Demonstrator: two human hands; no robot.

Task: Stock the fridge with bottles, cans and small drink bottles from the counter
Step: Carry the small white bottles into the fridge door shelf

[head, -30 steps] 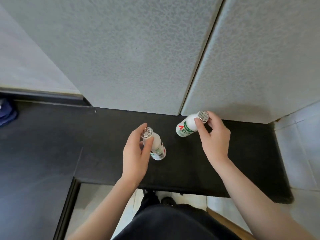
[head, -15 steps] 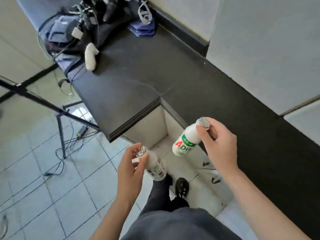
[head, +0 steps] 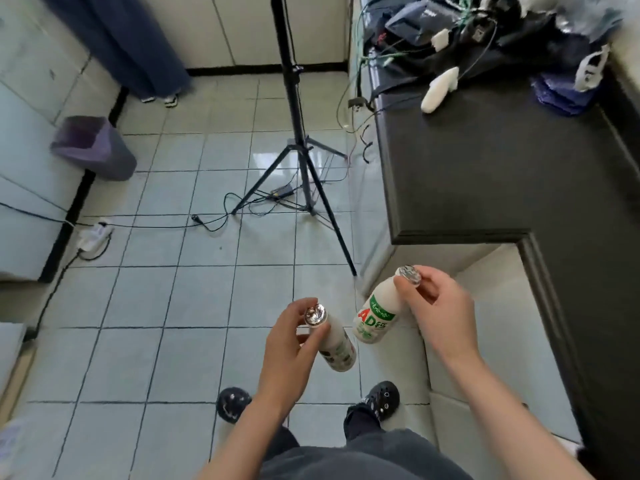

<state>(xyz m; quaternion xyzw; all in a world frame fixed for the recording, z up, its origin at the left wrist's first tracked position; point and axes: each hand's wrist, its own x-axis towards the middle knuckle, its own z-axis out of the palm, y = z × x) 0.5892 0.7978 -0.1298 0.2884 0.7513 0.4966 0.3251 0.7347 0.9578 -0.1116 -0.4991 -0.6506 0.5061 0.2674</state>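
Observation:
Each hand carries one small white drink bottle with a foil cap over the tiled floor. My left hand point(head: 289, 351) pinches the neck of one small bottle point(head: 334, 344), which hangs tilted down to the right. My right hand point(head: 440, 315) grips the second small bottle point(head: 375, 315) by its neck; that bottle has a green and red label and leans down to the left. The dark counter point(head: 485, 174) lies to the right, apart from both hands. No fridge is in view.
A black tripod point(head: 299, 140) stands on the floor ahead with cables around its feet. A purple bin point(head: 95, 147) sits at the left wall. A power strip point(head: 93, 233) and cord cross the floor. Bags and cables point(head: 485, 26) pile on the counter's far end.
My view has swung left, away from the counter and wall toward the open floor. Both hands keep the same hold on their bottles and now hang over the tiles.

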